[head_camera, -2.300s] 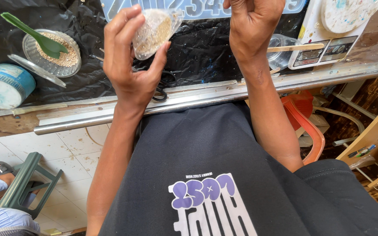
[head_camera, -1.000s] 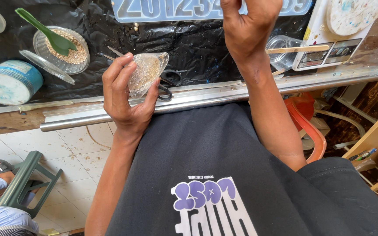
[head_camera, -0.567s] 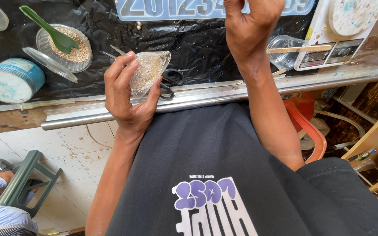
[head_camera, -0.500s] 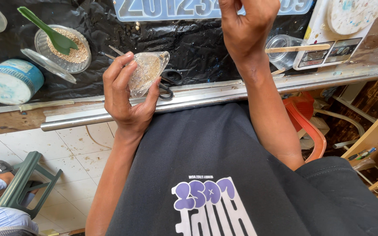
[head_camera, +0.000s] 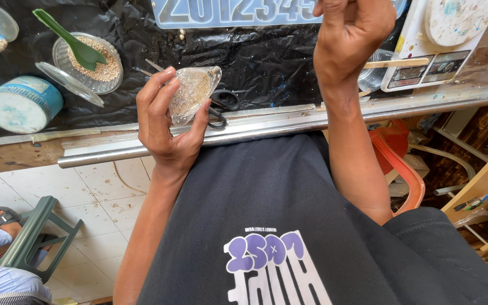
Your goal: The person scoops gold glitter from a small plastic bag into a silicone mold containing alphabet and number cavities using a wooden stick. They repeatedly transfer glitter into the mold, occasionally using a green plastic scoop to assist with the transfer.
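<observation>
Clear cup (head_camera: 192, 93) of grain — one — gripped in left hand (head_camera: 165, 121); right hand (head_camera: 350, 36) fisted, contents unclear.

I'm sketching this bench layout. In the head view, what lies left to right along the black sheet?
Blue tin → bowl of grains with green spoon → left hand holding clear cup → scissors → right hand → round palette.
</observation>
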